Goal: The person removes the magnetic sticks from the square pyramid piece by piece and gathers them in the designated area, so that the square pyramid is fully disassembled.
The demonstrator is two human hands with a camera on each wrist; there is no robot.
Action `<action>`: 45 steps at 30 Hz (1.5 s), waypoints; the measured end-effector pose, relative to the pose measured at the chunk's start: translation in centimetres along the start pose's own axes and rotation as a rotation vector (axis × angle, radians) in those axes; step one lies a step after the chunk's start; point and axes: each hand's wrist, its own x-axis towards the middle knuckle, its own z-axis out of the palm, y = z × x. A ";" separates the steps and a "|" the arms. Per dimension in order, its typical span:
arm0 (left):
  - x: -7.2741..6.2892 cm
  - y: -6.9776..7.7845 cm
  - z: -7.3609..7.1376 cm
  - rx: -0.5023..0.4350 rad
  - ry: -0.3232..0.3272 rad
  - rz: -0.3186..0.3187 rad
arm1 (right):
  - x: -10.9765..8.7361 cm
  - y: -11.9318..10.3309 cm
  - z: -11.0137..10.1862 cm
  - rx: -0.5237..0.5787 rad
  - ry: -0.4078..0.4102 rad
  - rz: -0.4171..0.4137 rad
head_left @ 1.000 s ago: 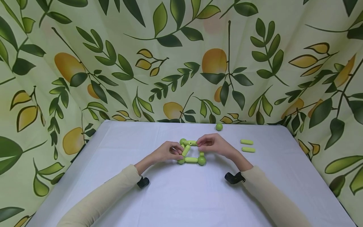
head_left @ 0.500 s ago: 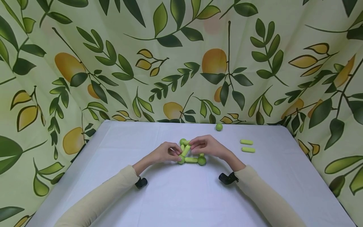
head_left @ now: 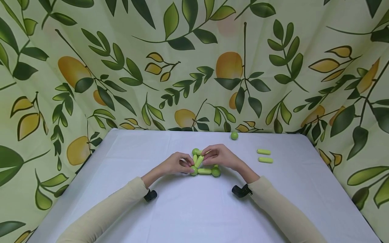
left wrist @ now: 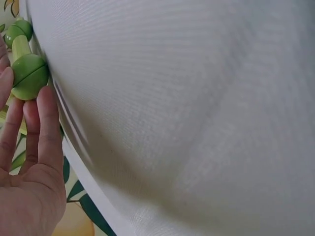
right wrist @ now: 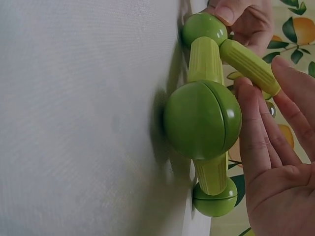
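Green balls and yellow-green ribbed rods form a joined frame on the table. At its front left corner, my left hand [head_left: 177,163] grips a green ball [left wrist: 30,77] between thumb and fingers. A slanted rod [right wrist: 250,66] rises from that ball. My right hand [head_left: 222,157] has thumb and fingertips around this rod's free upper end. A front rod [head_left: 205,171] joins the gripped ball to the front right ball [right wrist: 202,120]. The back left ball [head_left: 196,151] shows between the hands. My right hand hides the back right part of the frame in the head view.
One loose green ball [head_left: 234,135] lies near the table's back edge. Two loose rods [head_left: 265,160] lie side by side to the right. A leaf-and-fruit patterned curtain [head_left: 194,67] hangs behind and beside the white-covered table [head_left: 200,216].
My right hand has moved left from the frame's back rod to the top of the slanted rod. My left hand stays at the front left ball, its grip slightly shifted.
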 end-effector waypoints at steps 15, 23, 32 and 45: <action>0.1 -0.1 -0.2 -0.001 -0.008 0.018 | 0.1 0.0 1.0 -0.032 0.054 0.002; 0.1 0.0 -0.2 0.014 -0.004 0.019 | 0.1 -0.2 1.0 -0.026 0.043 0.009; 0.1 0.1 -0.3 0.001 -0.009 0.020 | 0.2 -0.4 1.0 -0.031 0.021 0.028; 0.2 0.1 -0.3 -0.028 -0.011 -0.024 | 0.2 -0.1 0.7 -0.025 -0.009 0.000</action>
